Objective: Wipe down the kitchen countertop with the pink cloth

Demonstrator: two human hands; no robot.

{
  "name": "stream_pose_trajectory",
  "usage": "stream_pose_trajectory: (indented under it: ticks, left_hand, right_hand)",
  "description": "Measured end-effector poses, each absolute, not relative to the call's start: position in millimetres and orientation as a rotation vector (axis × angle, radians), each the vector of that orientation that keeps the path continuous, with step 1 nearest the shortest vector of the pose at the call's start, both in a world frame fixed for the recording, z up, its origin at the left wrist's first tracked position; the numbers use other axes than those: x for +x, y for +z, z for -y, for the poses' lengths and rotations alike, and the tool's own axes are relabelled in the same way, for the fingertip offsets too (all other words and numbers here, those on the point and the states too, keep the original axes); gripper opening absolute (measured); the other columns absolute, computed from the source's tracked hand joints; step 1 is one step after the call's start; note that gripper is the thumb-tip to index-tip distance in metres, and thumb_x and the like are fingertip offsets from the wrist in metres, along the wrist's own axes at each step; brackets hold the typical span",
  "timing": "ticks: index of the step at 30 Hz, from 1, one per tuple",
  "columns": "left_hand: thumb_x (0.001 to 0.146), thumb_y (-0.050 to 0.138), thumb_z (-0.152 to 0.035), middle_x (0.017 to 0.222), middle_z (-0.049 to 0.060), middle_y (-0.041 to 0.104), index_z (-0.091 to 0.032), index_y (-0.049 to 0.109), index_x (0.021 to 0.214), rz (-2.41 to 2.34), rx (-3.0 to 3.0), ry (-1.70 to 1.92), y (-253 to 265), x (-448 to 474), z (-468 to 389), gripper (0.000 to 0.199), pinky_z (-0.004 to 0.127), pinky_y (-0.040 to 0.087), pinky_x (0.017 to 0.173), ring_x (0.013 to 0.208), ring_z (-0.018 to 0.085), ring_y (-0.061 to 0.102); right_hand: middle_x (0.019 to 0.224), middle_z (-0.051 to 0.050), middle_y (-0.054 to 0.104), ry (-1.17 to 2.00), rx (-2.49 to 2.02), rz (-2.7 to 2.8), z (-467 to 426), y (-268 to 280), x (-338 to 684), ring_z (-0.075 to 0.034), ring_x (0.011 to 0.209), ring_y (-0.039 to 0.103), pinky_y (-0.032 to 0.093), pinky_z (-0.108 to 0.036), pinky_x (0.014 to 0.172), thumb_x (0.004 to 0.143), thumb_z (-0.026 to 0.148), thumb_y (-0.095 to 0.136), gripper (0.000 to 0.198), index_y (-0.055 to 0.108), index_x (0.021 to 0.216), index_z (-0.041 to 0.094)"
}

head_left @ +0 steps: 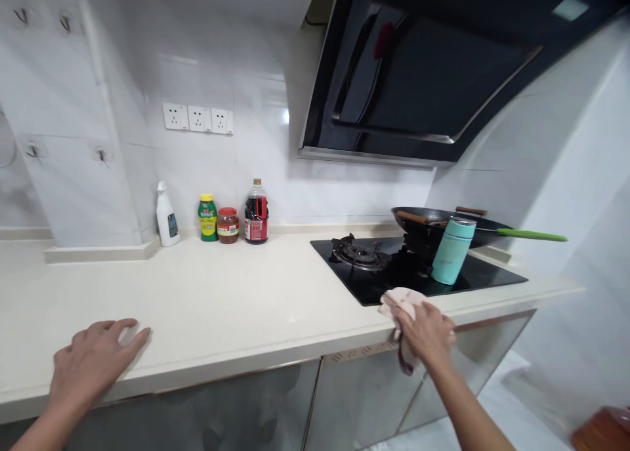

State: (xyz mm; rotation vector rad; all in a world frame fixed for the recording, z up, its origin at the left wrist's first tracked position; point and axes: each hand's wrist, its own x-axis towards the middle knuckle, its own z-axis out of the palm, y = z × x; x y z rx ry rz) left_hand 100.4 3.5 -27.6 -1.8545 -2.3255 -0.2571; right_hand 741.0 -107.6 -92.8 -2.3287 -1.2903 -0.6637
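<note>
My right hand (427, 333) grips a pale pink cloth (402, 300) at the front edge of the black gas stove (361, 292). Part of the cloth lies on the counter edge and part hangs down over the front. My left hand (93, 359) rests on the cream countertop (221, 300) near its front edge, fingers apart and holding nothing. A teal tumbler (453, 253) stands on the stove just beyond my right hand. Behind it a black wok (472, 237) sits on the right burner, with a green-handled utensil (531, 234) lying across it.
Along the back wall stand a white spray bottle (168, 218), a green bottle with a yellow cap (207, 218), a red-lidded jar (228, 226) and a dark sauce bottle (256, 214). A black range hood (418, 90) slants over the stove. The left burner (361, 254) is bare.
</note>
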Motion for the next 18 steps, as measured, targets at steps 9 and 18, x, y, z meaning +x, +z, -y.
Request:
stream_pose_trajectory:
  ticks: [9, 18]
  left_hand:
    - [0.088, 0.031, -0.068, 0.142, 0.000, 0.059, -0.036, 0.061, 0.130, 2.297, -1.872, -0.260, -25.3, 102.8, 0.1, 0.061, 0.044, 0.036, 0.102, 0.123, 0.031, 0.051]
    - [0.090, 0.026, -0.063, 0.140, 0.001, 0.062, -0.039, 0.066, 0.120, 2.252, -1.918, -0.367, -26.3, 90.7, -1.6, 0.056, 0.043, 0.038, 0.097, 0.120, 0.031, 0.055]
  right_hand:
    - [0.137, -0.009, 0.054, -0.315, -1.904, 1.799, 100.2, -79.1, 485.2, -0.039, 0.118, 0.043, 0.035, -0.060, 0.097, 0.093, 0.059, 0.059, 0.043, 0.064, 0.122, 0.028]
    - [0.140, -0.007, 0.055, -0.529, -1.371, 1.986, 93.2, -109.6, 491.6, -0.037, 0.123, 0.043, 0.031, -0.052, 0.099, 0.086, 0.059, 0.069, 0.058, 0.056, 0.132, 0.027]
